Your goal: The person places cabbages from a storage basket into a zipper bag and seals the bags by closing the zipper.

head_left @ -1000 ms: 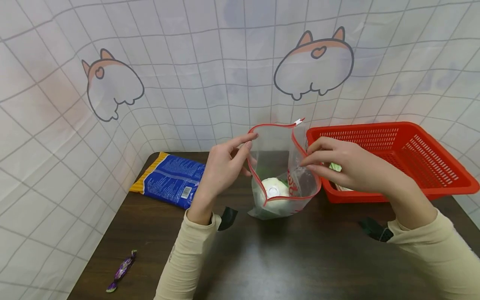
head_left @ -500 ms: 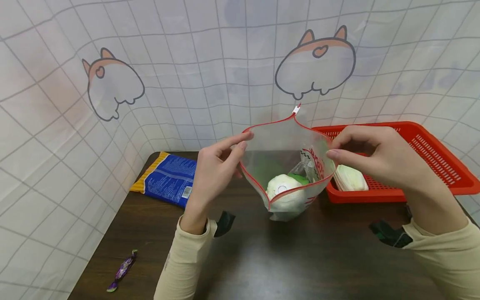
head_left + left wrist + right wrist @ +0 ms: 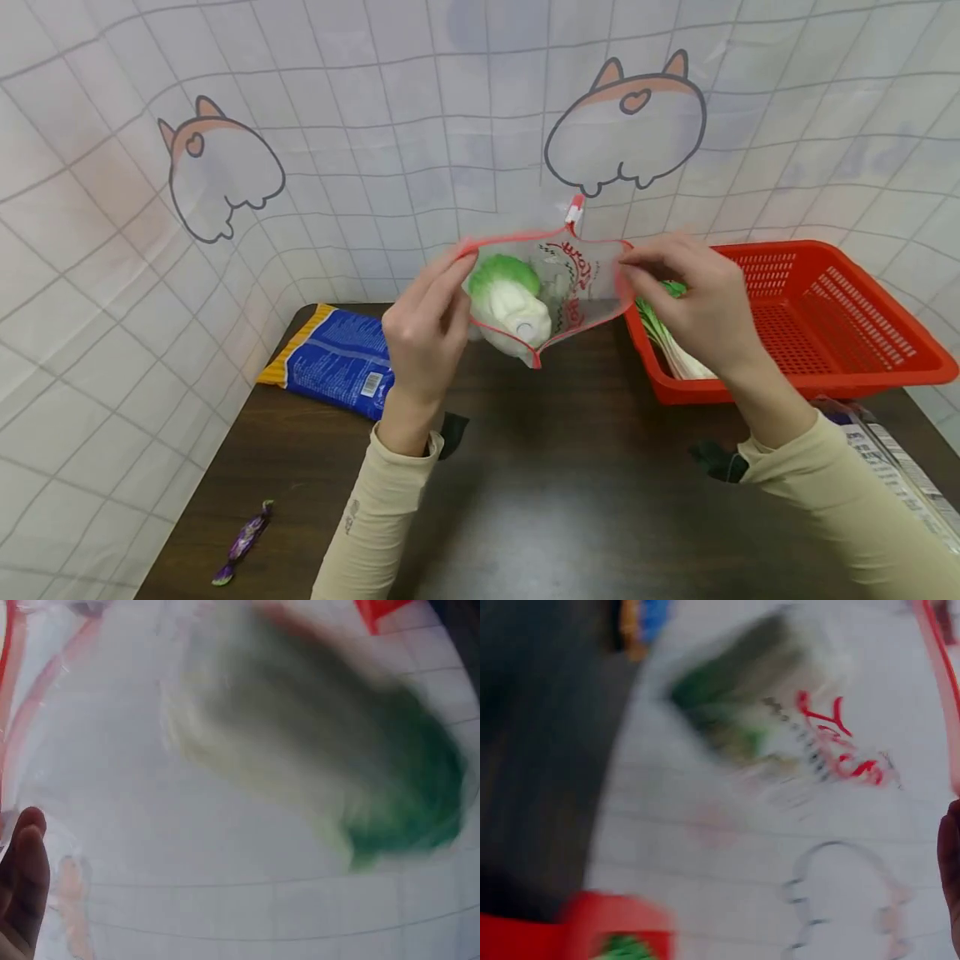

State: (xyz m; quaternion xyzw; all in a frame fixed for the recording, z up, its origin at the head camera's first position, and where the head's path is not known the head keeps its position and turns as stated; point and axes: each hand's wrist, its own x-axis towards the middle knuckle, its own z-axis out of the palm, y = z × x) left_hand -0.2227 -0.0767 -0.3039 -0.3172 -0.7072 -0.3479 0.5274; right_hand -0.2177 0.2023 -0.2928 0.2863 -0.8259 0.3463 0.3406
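A clear zip bag [image 3: 592, 312] with a red zipper edge and a white slider is raised over the table, its mouth spread wide. Inside lies a Chinese cabbage [image 3: 510, 304], pale stem end toward me and green leaves away. My left hand [image 3: 427, 333] pinches the left side of the bag's rim, while my right hand [image 3: 705, 300] pinches the right side. In the left wrist view the cabbage [image 3: 300, 735] is blurred behind the film, with the left fingers [image 3: 28, 877] at the edge. Red lettering marks the bag [image 3: 844, 742] in the right wrist view.
Right of the bag stands a red plastic basket [image 3: 817, 386] holding a long green-and-white vegetable [image 3: 667, 333]. A blue packet [image 3: 337, 358] with a yellow end lies behind my left arm. A purple wrapped candy [image 3: 243, 542] is at front left, and a clear printed package [image 3: 892, 467] sits by my right sleeve.
Both hands have lifted the bag and shifted it left, tipping it so the cabbage slid to the left side. Earlier, the right hand moved outward and widened the mouth.
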